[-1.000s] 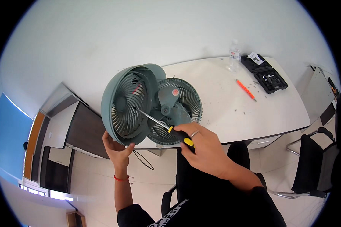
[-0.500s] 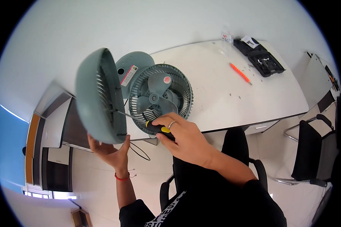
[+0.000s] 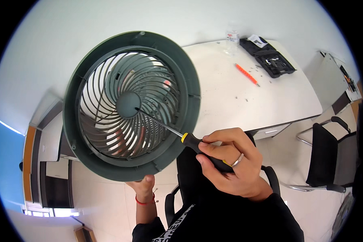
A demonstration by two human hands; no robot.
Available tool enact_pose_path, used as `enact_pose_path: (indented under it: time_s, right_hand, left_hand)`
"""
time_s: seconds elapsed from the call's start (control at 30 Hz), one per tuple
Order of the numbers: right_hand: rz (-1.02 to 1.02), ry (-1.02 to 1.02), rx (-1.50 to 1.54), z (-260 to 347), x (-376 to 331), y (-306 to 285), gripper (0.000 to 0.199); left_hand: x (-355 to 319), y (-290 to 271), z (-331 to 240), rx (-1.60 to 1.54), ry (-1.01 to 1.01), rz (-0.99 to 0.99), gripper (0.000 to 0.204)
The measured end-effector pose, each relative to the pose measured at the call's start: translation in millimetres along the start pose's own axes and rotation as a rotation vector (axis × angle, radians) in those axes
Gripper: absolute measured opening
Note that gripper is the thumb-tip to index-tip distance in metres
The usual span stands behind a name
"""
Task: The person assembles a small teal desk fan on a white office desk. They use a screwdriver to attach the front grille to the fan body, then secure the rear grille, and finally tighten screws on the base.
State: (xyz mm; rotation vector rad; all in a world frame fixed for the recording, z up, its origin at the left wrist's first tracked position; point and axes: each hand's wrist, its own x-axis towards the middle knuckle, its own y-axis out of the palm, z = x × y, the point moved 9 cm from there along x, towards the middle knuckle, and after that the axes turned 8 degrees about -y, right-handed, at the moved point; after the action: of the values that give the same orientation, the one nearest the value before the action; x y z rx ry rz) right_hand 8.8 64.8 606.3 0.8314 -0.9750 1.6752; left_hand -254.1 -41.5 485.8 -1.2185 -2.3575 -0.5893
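Note:
My left hand (image 3: 144, 187) grips the lower rim of a round grey-green fan grille (image 3: 131, 105) and holds it up close to the camera, its spiral ribs facing me. My right hand (image 3: 232, 165) is closed on a screwdriver (image 3: 189, 139) with a black and yellow handle. Its metal shaft reaches up left, and the tip touches the grille's centre disc. The rest of the fan is hidden behind the grille, apart from a small red spot seen through the ribs.
A white table (image 3: 266, 99) lies beyond, with an orange tool (image 3: 247, 74), an open black tool case (image 3: 272, 60) and a clear bottle (image 3: 231, 38) at its far end. A black chair (image 3: 328, 159) stands at the right, another (image 3: 185, 177) below me.
The grille has come off the fan body and swung up toward the camera, now filling the left of the view. My right hand with the screwdriver followed, its tip now at the grille's centre.

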Motion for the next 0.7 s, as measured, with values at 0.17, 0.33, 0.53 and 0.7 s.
enact_pose_path:
  time_s: [0.17, 0.33, 0.53, 0.7]
  right_hand:
    - [-0.022, 0.080, -0.131, -1.3, -10.2, -26.0, 0.023]
    - [-0.024, 0.065, -0.255, 0.2, -15.4, -47.0, 0.023]
    - [-0.053, 0.137, -0.283, -10.9, -23.2, -52.3, 0.022]
    - [-0.131, 0.150, -0.254, -21.5, -30.9, -55.2, 0.023]
  left_hand:
    - [-7.7, 32.0, 20.9, -0.103, -0.122, 0.060, 0.090]
    - [-4.1, 63.9, 30.9, -0.050, -0.108, 0.152, 0.088]
    - [2.2, 77.7, 45.9, -0.037, -0.168, 0.088, 0.090]
    - [8.5, 84.2, 48.4, 0.000, -0.178, 0.144, 0.087]
